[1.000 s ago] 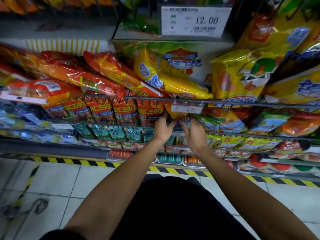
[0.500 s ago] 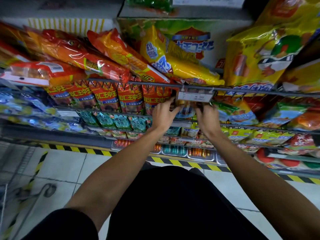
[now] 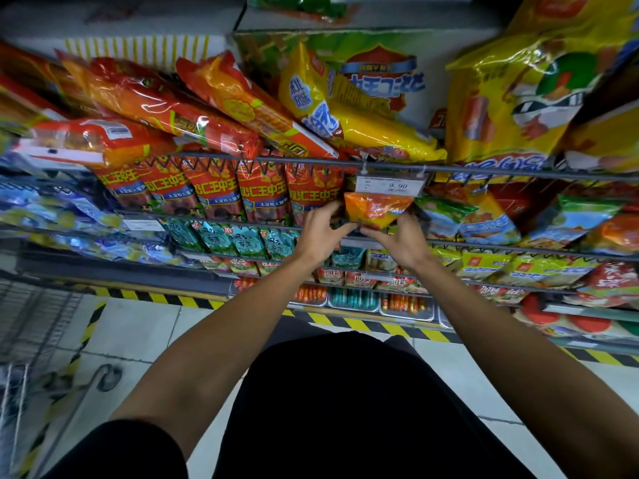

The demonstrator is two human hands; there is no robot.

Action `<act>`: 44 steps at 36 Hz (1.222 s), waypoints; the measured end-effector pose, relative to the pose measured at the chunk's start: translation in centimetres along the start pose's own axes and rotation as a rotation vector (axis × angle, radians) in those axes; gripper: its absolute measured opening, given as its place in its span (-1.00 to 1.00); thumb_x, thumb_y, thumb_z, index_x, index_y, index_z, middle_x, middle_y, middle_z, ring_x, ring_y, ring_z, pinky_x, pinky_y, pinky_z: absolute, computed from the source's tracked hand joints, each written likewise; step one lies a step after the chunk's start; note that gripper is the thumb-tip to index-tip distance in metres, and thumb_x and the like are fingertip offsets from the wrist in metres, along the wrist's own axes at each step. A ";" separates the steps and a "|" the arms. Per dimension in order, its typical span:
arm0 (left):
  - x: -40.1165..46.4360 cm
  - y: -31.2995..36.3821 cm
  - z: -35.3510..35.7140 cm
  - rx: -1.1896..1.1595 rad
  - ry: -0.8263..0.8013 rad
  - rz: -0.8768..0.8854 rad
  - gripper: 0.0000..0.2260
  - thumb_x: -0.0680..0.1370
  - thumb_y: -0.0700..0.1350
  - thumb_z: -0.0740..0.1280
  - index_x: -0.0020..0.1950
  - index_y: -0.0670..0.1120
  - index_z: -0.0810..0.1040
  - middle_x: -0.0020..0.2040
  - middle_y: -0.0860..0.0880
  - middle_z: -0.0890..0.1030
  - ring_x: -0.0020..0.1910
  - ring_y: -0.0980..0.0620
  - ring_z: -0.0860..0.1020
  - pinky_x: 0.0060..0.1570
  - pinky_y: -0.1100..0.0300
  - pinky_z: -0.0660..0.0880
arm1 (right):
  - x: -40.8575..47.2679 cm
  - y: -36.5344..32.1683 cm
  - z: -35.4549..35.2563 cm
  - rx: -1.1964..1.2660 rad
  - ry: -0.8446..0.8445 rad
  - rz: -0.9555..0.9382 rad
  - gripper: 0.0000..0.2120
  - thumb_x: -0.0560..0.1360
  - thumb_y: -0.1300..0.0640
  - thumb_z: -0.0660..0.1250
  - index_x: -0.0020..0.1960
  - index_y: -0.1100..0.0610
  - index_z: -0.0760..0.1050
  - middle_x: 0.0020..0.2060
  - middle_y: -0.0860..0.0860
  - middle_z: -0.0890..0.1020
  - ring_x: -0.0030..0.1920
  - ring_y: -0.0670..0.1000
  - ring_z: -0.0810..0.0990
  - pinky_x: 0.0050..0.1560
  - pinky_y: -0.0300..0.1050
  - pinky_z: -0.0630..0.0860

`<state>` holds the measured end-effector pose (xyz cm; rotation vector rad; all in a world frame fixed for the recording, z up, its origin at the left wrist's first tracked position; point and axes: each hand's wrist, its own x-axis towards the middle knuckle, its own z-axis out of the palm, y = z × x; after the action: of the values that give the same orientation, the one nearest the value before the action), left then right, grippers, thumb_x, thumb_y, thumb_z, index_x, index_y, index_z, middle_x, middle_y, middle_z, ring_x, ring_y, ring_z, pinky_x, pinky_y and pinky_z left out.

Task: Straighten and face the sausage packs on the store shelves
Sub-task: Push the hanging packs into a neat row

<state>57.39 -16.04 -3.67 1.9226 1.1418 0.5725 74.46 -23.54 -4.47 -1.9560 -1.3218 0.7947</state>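
Two hands meet on one small orange sausage pack (image 3: 377, 209), held just below the price tag (image 3: 390, 185) at the wire rail (image 3: 242, 159) of the second shelf. Left hand (image 3: 320, 233) grips the pack's lower left edge, its fingers curled round it; right hand (image 3: 397, 238) pinches the lower right corner from beneath. The pack sits directly ahead of both sets of fingers, tilted so one corner dips low, its long axis running roughly left to right. Just to its left stands a row of red packs (image 3: 262, 193), upright and facing out. Both hands look equally near, so levelling the pack probably means raising the dipped corner and setting it beside that row.
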 end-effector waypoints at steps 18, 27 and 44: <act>-3.9 -4.5 -1.3 0.381 0.040 0.266 -0.50 0.66 -0.26 0.31 0.61 -0.06 0.35 0.63 -0.07 0.27 0.63 -0.08 0.14 0.45 0.32 0.12 | 2.9 0.5 1.6 0.385 -0.031 0.208 -0.25 0.62 -0.03 0.38 0.61 0.30 0.12 0.56 0.24 0.30 0.54 0.23 0.31 0.13 -0.47 0.40; -2.3 -5.2 -1.5 0.720 0.021 0.475 -0.33 0.61 -0.18 0.30 0.69 -0.04 0.14 0.71 -0.09 0.07 0.69 -0.18 -0.03 0.62 -0.22 0.10 | 4.1 1.4 1.5 0.195 -0.015 0.227 -0.15 0.52 -0.35 0.32 0.52 0.26 0.24 0.29 0.21 0.55 0.25 0.22 0.56 0.05 -0.06 0.41; -2.4 -6.3 -0.7 0.767 0.062 0.533 -0.26 0.55 -0.25 0.31 0.71 -0.07 0.11 0.72 -0.13 0.03 0.69 -0.24 -0.11 0.65 -0.17 -0.19 | 2.9 1.4 3.0 0.165 0.030 0.230 -0.08 0.55 -0.34 0.27 0.64 0.24 0.07 -0.17 0.17 0.65 -0.20 0.10 0.63 -0.35 -0.23 0.43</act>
<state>52.53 -16.17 -8.41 2.9343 0.9499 0.5057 73.80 -20.73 -7.75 -2.0001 -0.9913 0.9476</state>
